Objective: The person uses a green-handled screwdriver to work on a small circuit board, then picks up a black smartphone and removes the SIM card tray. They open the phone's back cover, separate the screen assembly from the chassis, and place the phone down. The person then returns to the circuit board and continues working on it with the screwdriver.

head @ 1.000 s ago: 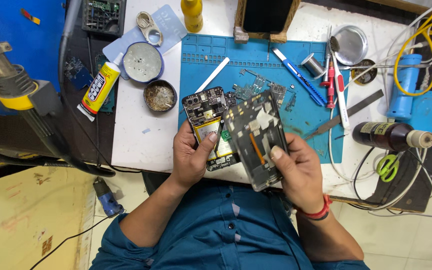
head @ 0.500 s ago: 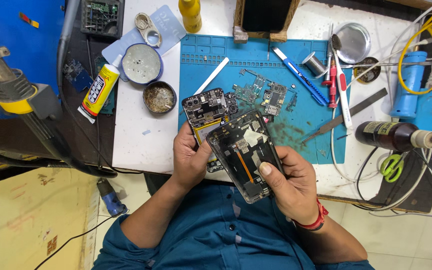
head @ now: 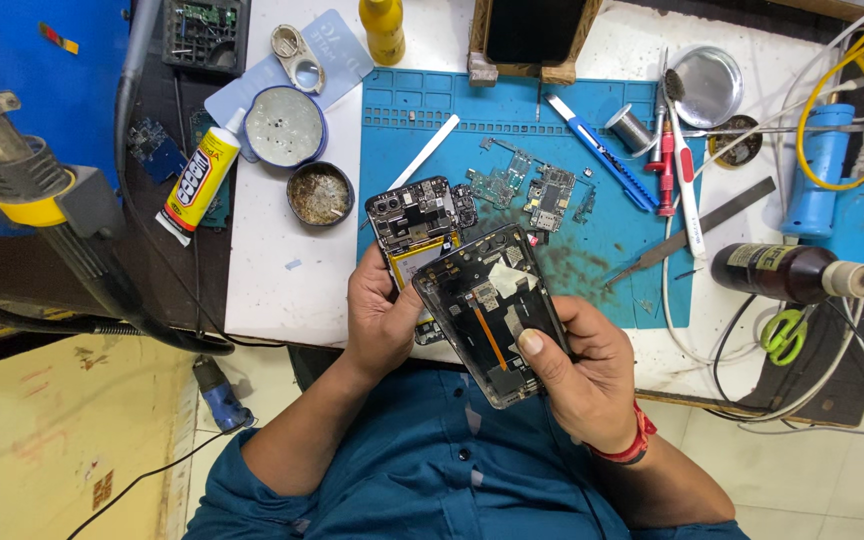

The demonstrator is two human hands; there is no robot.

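I see my right hand [head: 582, 375] clamped on a dark phone frame [head: 492, 310], thumb pressing its face; its long axis slants up-left from that grip. My left hand [head: 382, 320], just beside, grips the opened phone body [head: 417, 225], partly tucked beneath the frame.

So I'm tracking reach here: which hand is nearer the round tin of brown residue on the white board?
Left. The left hand grips the opened phone just below and right of the round tin; the right hand holds the dark phone frame farther right.
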